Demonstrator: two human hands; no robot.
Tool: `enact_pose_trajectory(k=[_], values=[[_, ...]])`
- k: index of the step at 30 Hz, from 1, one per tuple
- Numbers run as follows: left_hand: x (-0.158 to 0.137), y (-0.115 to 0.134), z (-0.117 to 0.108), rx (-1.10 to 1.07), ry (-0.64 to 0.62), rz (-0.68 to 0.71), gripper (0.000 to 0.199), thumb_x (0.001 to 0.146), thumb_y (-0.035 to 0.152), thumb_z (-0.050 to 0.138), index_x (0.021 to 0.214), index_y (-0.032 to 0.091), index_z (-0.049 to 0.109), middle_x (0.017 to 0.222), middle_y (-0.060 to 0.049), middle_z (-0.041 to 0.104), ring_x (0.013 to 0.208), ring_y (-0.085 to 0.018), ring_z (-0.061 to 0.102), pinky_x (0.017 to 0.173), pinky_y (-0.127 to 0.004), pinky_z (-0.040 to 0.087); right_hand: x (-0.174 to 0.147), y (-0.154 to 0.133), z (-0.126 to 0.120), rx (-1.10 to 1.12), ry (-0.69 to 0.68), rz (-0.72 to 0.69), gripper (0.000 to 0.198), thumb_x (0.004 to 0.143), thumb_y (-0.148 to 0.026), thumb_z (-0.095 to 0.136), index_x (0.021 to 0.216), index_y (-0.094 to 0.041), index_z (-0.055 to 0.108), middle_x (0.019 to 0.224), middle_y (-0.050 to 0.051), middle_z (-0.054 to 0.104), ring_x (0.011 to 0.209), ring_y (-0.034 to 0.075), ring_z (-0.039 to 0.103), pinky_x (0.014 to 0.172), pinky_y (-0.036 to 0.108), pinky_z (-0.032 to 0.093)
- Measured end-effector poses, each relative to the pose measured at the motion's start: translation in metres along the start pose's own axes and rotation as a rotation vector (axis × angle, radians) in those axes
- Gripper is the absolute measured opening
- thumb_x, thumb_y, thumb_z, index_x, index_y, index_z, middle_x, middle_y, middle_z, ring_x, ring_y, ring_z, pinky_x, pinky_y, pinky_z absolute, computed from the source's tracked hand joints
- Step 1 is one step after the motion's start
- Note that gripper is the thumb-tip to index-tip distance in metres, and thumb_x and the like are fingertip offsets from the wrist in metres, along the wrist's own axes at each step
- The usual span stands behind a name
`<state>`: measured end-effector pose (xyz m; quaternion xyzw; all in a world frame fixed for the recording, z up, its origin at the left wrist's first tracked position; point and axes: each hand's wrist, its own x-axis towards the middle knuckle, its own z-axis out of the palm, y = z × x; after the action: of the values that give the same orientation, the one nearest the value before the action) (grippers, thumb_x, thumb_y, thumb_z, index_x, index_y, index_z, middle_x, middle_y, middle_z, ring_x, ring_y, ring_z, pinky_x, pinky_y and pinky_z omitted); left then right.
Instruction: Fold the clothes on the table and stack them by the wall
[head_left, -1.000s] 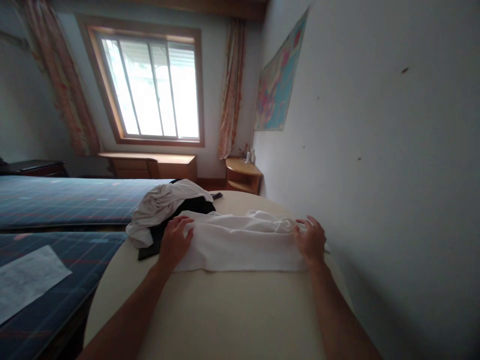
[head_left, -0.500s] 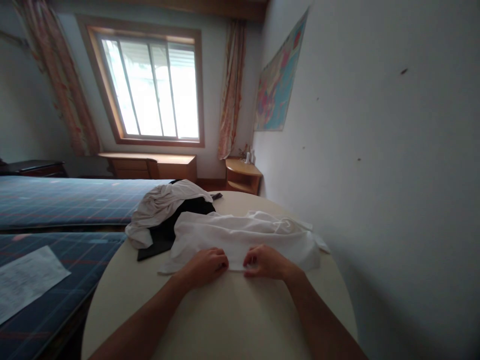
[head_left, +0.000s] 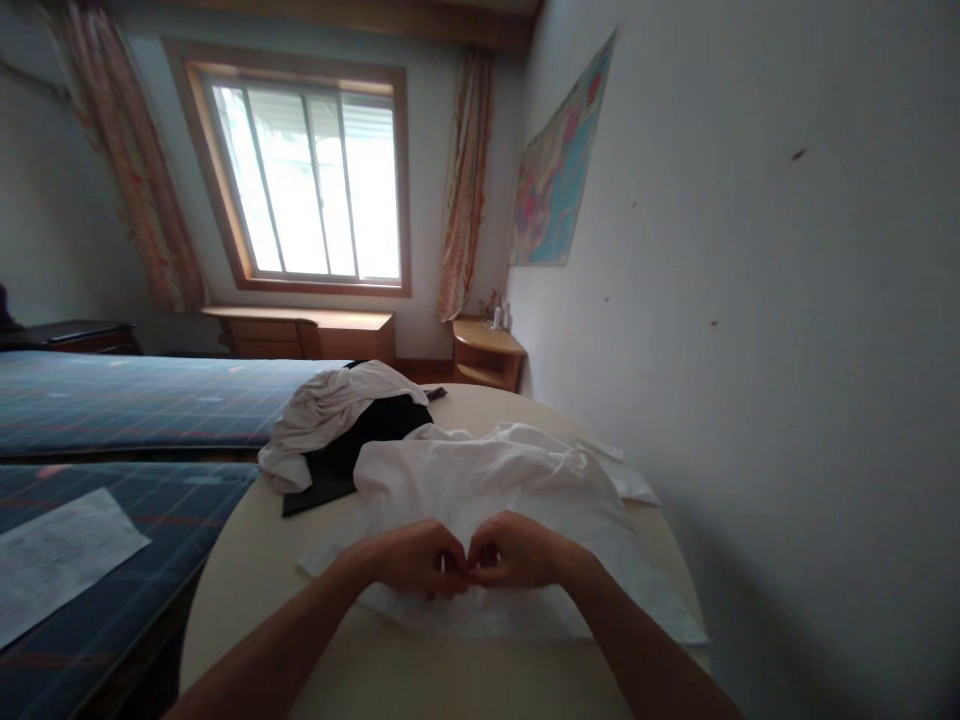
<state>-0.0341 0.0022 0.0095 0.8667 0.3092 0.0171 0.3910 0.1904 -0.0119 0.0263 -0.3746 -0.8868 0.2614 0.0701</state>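
A thin white shirt [head_left: 480, 470] lies loosely spread and wrinkled over the round cream table, its near edge reaching toward me. My left hand [head_left: 424, 558] is closed, thumb and fingers pinching the cloth near the front middle. Right beside it, my right hand [head_left: 517, 550] pinches the same shirt, and the fingertips of both hands meet. Part of the near hem is smeared by motion. Behind and left of the shirt sits a heap with a pale crumpled garment [head_left: 315, 415] over black cloth [head_left: 375, 435].
The round table [head_left: 232, 580] stands against the white wall [head_left: 787, 400] on the right. To the left is a bed with a blue plaid cover [head_left: 150, 410], a paper sheet [head_left: 67, 560] lying on it. A corner shelf [head_left: 487, 345] and low desk [head_left: 337, 325] stand farther back.
Both hands have come together and nearer to me, drawing the shirt's near edge forward. The shirt now spreads wider across the table, especially toward the right front.
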Motion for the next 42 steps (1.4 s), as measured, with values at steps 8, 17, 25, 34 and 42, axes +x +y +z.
enact_pose_trajectory(k=[8, 17, 25, 34, 42], values=[[-0.006, -0.023, 0.01, 0.494, 0.329, 0.247, 0.069, 0.084, 0.036, 0.062, 0.148, 0.028, 0.037, 0.158, -0.01, 0.03, 0.147, -0.033, 0.022, 0.118, -0.057, 0.014, -0.026, 0.044, 0.017, -0.24, 0.202, -0.036, 0.068, 0.088, -0.049, 0.056, 0.15, -0.027, 0.037, 0.157, 0.009, 0.033, 0.146, 0.027, 0.024, 0.119, 0.049, 0.017], [-0.055, -0.001, 0.051, 0.476, 0.189, 0.183, 0.075, 0.092, 0.053, 0.049, 0.155, 0.037, 0.013, 0.164, -0.005, 0.009, 0.149, -0.039, 0.003, 0.115, -0.068, 0.007, -0.065, -0.001, 0.041, -0.213, 0.046, 0.038, 0.078, 0.086, -0.063, 0.053, 0.154, -0.036, 0.023, 0.163, 0.005, 0.016, 0.149, 0.036, 0.009, 0.115, 0.064, 0.004], [-0.056, 0.019, 0.046, 0.547, 0.254, 0.184, 0.055, 0.09, 0.046, 0.054, 0.142, 0.03, 0.045, 0.145, -0.01, 0.049, 0.13, -0.035, 0.047, 0.107, -0.054, 0.037, -0.078, -0.014, 0.037, -0.252, 0.186, 0.041, 0.069, 0.078, -0.062, 0.062, 0.14, -0.035, 0.05, 0.148, 0.007, 0.047, 0.133, 0.034, 0.045, 0.111, 0.053, 0.03], [-0.008, -0.03, 0.022, 0.594, 0.366, 0.204, 0.064, 0.093, 0.04, 0.051, 0.152, 0.029, 0.03, 0.162, -0.008, 0.018, 0.149, -0.033, 0.014, 0.118, -0.056, 0.021, -0.069, 0.055, 0.023, -0.356, 0.229, 0.163, 0.073, 0.092, -0.063, 0.044, 0.154, -0.028, 0.028, 0.162, 0.008, 0.02, 0.149, 0.031, 0.012, 0.119, 0.055, 0.012], [-0.058, -0.006, 0.056, 0.526, 0.275, 0.159, 0.066, 0.095, 0.047, 0.047, 0.154, 0.037, 0.02, 0.163, -0.003, 0.015, 0.148, -0.034, 0.015, 0.117, -0.058, 0.02, -0.097, 0.022, 0.04, -0.283, 0.112, 0.186, 0.075, 0.087, -0.068, 0.046, 0.153, -0.04, 0.023, 0.163, 0.003, 0.015, 0.149, 0.036, 0.005, 0.115, 0.064, 0.001]])
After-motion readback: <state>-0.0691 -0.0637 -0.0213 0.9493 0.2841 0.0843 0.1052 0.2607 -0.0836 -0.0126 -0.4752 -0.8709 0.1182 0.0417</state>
